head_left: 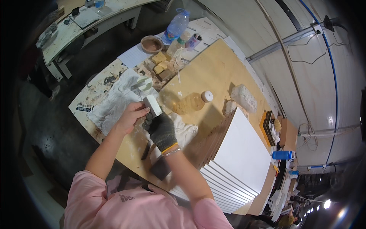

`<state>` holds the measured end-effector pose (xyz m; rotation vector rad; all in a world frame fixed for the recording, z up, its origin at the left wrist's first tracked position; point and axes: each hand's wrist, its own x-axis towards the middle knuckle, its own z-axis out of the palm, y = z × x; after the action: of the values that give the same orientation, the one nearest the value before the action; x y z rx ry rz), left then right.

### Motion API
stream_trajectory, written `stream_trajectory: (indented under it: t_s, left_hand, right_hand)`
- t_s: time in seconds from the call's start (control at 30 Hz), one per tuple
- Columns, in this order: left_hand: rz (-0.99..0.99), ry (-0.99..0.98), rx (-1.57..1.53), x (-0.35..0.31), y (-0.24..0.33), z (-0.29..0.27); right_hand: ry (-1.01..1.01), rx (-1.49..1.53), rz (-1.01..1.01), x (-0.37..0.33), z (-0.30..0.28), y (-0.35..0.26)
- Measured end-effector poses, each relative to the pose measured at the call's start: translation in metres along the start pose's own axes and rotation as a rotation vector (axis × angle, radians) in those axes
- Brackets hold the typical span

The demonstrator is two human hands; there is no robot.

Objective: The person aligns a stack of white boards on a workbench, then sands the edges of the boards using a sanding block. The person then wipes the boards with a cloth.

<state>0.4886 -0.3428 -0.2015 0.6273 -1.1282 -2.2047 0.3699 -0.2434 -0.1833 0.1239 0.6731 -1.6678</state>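
A small white rectangular block (152,105) is held upright between my hands, above the near edge of the worktable. My bare left hand (131,115) grips its left side, thumb and fingers closed on it. My right hand (161,130), in a black glove with a yellow cuff, is closed around its lower right part; the glove hides some fingers. Beneath and left of the hands lies a crumpled white cloth (108,102). Just beyond them, a round white container (145,84) with a flat light-coloured tool across it rests on the cloth.
Right of my hands lies a clear bottle of yellowish liquid (188,104). A fanned stack of white panels (244,152) covers the table's right part, near a wrapped white lump (244,98). Farther back are yellow sponge pieces (160,63), a brown bowl (151,44) and a large water bottle (176,26).
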Motion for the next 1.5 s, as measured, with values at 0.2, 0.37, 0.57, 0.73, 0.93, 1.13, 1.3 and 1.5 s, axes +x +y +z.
stream_trajectory:
  t_s: [0.2, 0.37, 0.57, 0.73, 0.93, 1.13, 1.3, 1.5]
  left_hand:
    - [0.137, 0.053, -0.362, -0.021, -0.011, -0.015]
    - [0.152, 0.085, -0.196, -0.046, 0.002, -0.031]
    - [0.089, 0.047, -0.235, -0.066, -0.018, -0.028]
    - [0.193, 0.033, -0.204, -0.073, -0.027, -0.015]
    - [0.176, -0.067, -0.269, -0.078, -0.035, 0.023]
    - [-0.255, -0.18, -0.54, -0.142, -0.1, 0.095]
    - [-0.109, -0.091, -0.325, -0.132, -0.139, 0.097]
    - [0.418, 0.067, -0.204, -0.085, -0.103, 0.154]
  right_hand:
    - [0.163, -0.959, -0.067, -0.037, 0.004, -0.02]
    - [0.237, -2.257, -0.588, -0.07, -0.009, -0.052]
    - [0.293, -2.481, -0.596, -0.051, -0.056, -0.058]
    - [0.37, -2.572, -0.757, -0.06, -0.015, -0.077]
    - [0.433, -1.638, -1.432, -0.132, 0.023, -0.164]
    - [0.59, -1.335, -1.425, -0.238, -0.037, -0.25]
    - [1.079, -1.956, -1.261, -0.344, -0.151, -0.308]
    - [0.795, -2.442, -0.908, -0.387, -0.219, -0.312]
